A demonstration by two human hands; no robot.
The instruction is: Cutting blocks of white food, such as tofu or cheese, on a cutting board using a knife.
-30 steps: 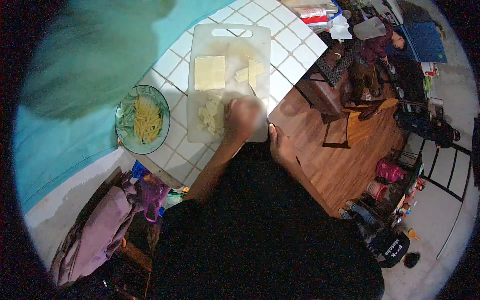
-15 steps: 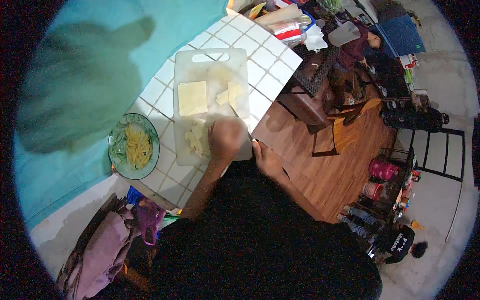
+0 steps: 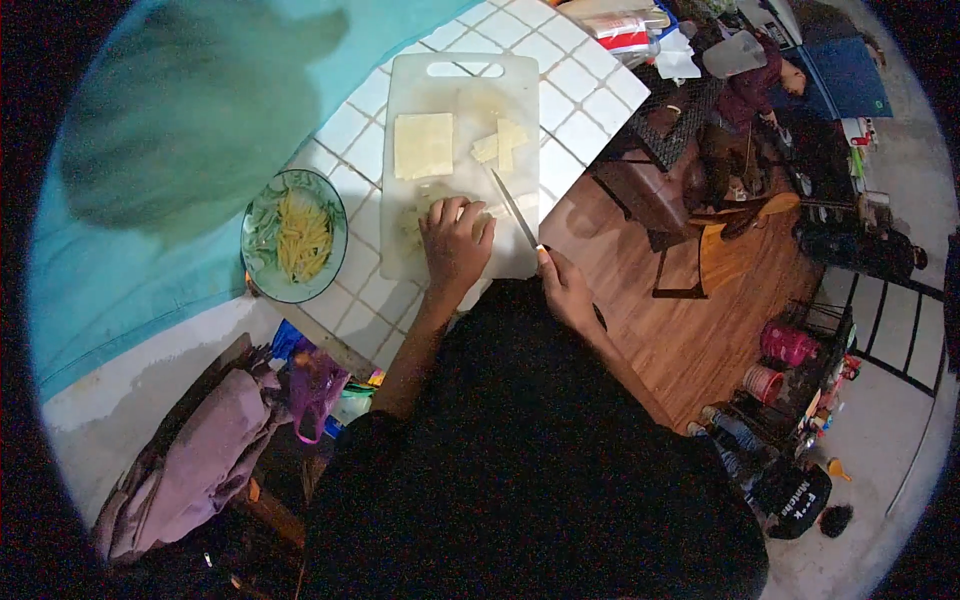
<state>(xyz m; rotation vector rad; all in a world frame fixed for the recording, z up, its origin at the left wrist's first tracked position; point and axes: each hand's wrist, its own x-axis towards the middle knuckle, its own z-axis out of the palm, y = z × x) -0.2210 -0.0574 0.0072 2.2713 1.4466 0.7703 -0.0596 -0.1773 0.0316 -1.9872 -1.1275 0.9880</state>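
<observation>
My right hand (image 3: pixel 568 288) grips a knife (image 3: pixel 516 208) by its handle at the near right edge of a white cutting board (image 3: pixel 463 88). The blade slants up and left over the board, its tip near some crossed pale yellow strips (image 3: pixel 502 146). My left hand (image 3: pixel 457 245) is over the near part of the board with its fingers apart, partly covering small pale pieces (image 3: pixel 412 215). Whether its fingertips press on any piece I cannot tell. A flat, pale yellow square (image 3: pixel 423 146) lies at the board's far left.
Left of the board, a glass bowl (image 3: pixel 252 262) holds yellow strips on the white tiled counter (image 3: pixel 352 128). A teal curtain (image 3: pixel 190 270) hangs at the left. Right of the counter are a wooden chair (image 3: pixel 720 255) and two people farther off.
The whole view has shifted, so the board and bowl appear higher and farther right. My left hand, blurred before, has moved left over the board with its fingers spread. The knife stays in my right hand.
</observation>
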